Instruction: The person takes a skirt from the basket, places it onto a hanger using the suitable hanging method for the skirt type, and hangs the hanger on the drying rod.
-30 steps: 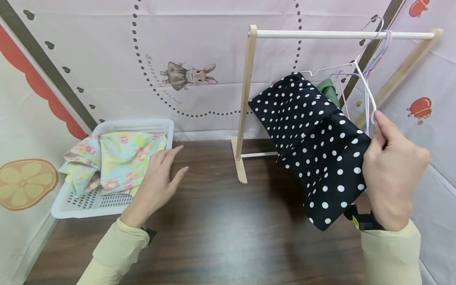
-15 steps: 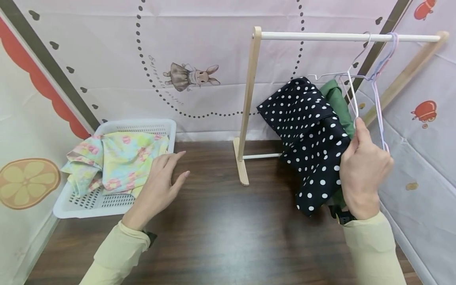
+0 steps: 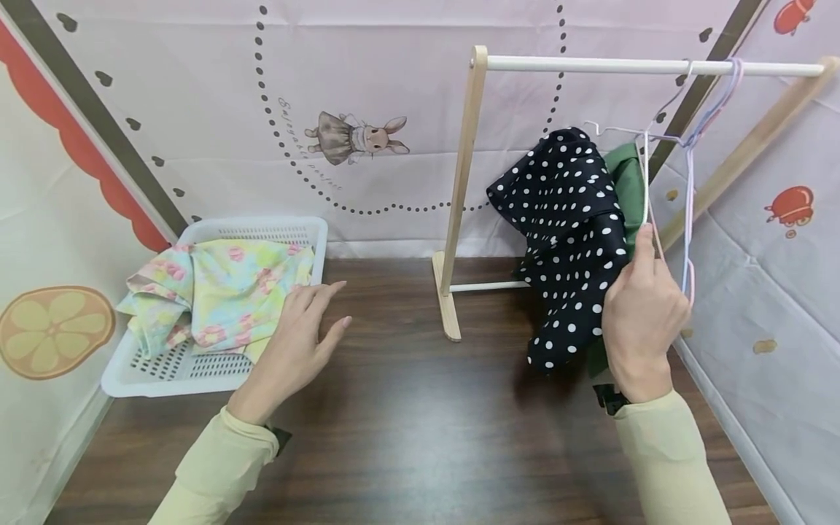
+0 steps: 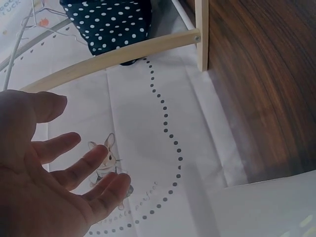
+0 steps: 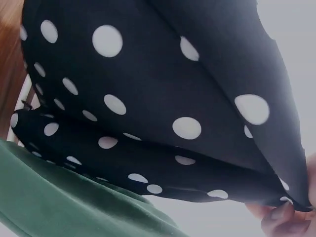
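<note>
Evidently, a pinching grip is being applied by the right hand (image 3: 643, 310): the edge of the black polka-dot cloth (image 3: 567, 211) is held between its thumb and fingers, beside the lower end of a white hanger (image 3: 646, 175), whose arm is seen running down to the fingertips. The hand is held below the top rail of the wooden clothes rack (image 3: 463, 160), toward its right end, with the index finger pointed upward, the back of the hand shown and the forearm raised from the lower right. In the right wrist view, the pinched corner is drawn taut and the folds are spread out from it.

The polka-dot cloth is hung under the rack's rail, to the right of its left post, and the green garment (image 3: 628, 182) is partly covered by it. Pink and lilac hangers (image 3: 689, 189) are hooked over the rail near the rack's right post.

Nothing is grasped by the left hand (image 3: 292, 346). It is held to the left of the rack, with the fingers extended and relaxed and the thumb set apart. Farther left of the rack, a floral cloth (image 3: 239, 292) is contained in a white plastic basket (image 3: 157, 389), whose near right corner is overlapped by the left hand and wrist.
</note>
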A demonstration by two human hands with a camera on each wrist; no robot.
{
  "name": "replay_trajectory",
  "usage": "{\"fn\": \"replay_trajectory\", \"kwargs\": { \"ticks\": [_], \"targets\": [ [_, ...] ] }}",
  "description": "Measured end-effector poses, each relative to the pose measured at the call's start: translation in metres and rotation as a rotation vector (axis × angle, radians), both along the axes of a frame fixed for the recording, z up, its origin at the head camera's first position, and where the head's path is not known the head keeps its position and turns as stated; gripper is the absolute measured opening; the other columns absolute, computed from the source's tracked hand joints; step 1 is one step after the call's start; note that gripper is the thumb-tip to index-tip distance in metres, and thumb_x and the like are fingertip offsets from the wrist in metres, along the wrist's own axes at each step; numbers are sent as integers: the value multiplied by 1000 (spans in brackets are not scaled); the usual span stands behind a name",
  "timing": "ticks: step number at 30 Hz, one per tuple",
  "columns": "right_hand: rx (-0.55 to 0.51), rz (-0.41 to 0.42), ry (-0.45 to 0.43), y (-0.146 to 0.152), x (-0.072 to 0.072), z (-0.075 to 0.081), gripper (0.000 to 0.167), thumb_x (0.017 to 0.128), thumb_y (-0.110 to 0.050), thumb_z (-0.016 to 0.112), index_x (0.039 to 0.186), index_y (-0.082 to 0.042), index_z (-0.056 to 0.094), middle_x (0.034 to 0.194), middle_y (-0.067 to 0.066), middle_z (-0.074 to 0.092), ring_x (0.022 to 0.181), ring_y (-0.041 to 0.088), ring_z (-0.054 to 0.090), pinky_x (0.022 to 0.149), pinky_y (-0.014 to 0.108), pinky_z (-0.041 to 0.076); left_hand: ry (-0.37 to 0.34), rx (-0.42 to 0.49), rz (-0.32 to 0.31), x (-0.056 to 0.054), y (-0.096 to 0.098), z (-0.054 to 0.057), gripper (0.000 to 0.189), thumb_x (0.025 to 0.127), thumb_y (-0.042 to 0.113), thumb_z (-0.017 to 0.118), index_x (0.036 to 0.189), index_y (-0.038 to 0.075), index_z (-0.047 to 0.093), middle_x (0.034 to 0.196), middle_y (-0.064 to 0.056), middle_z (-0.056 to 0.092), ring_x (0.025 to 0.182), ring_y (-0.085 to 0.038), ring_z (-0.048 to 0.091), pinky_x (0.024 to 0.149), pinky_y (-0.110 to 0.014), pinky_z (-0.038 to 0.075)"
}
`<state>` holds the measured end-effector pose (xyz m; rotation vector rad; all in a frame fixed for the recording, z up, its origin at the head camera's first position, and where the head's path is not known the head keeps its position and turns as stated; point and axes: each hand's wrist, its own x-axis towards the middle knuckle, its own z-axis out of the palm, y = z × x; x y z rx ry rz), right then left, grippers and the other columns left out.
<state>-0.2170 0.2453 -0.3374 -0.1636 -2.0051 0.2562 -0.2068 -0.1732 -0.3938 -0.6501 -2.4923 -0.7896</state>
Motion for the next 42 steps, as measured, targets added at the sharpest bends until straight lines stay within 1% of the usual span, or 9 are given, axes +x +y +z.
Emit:
{"fn": "replay_trajectory", "kwargs": {
  "ticks": [6,15,19,24,26,30,34,36,42],
  "targets": [
    [-24,3,-12,-1,3,2,37,104,-22,40,135,-13,58,74,24,62,56,47,51,41,55,29,5,-6,-3,1,-1,-1,53,92,14,67,139,1,47,122,-18,53,117,-36,43,98,-49,35],
    [-42,6,-33,0,18,7,38,103,-30,45,135,-18,59,80,22,61,61,48,50,44,56,31,-5,-21,7,2,-3,-2,55,93,16,66,141,1,44,123,-19,53,117,-36,42,100,-49,34],
    [-40,22,-16,0,22,11,37,102,-30,47,131,-14,63,90,23,63,74,48,55,49,60,36,-7,-25,13,3,-3,-2,56,92,17,67,141,2,44,123,-18,53,118,-35,42,101,-50,33],
    [-26,45,7,4,30,16,36,101,-29,48,124,-7,65,101,24,58,88,46,51,55,59,39,-16,-32,8,4,-2,-4,56,93,18,67,141,2,44,122,-17,53,118,-35,42,105,-51,30],
    [-28,56,18,5,33,18,35,100,-27,49,123,-6,65,104,25,57,89,45,48,57,58,38,-14,-34,9,4,-2,-4,55,93,19,66,141,3,44,122,-16,53,118,-34,42,108,-52,27],
    [-26,102,51,5,42,23,33,99,-23,52,118,-1,66,106,27,56,93,47,44,70,57,34,-16,-42,24,6,-2,-5,54,93,20,66,141,4,45,122,-14,54,117,-32,43,112,-49,21],
    [-4,138,77,-2,57,29,30,97,-23,55,109,0,70,107,26,58,97,49,43,76,58,27,-34,-54,35,10,-1,-6,53,94,20,66,140,5,47,122,-13,54,117,-31,43,115,-46,16],
    [7,165,75,-6,66,33,30,96,-24,57,105,1,71,105,25,60,96,50,44,75,58,26,-35,-57,33,12,-1,-6,51,94,20,66,140,5,48,121,-13,54,117,-31,43,115,-47,17],
    [34,286,62,-24,83,39,33,97,-24,56,102,6,68,93,24,64,86,48,50,74,55,36,-4,-62,22,16,1,-7,49,93,18,67,137,6,51,117,-13,55,116,-32,43,100,-48,36]
  ]
}}
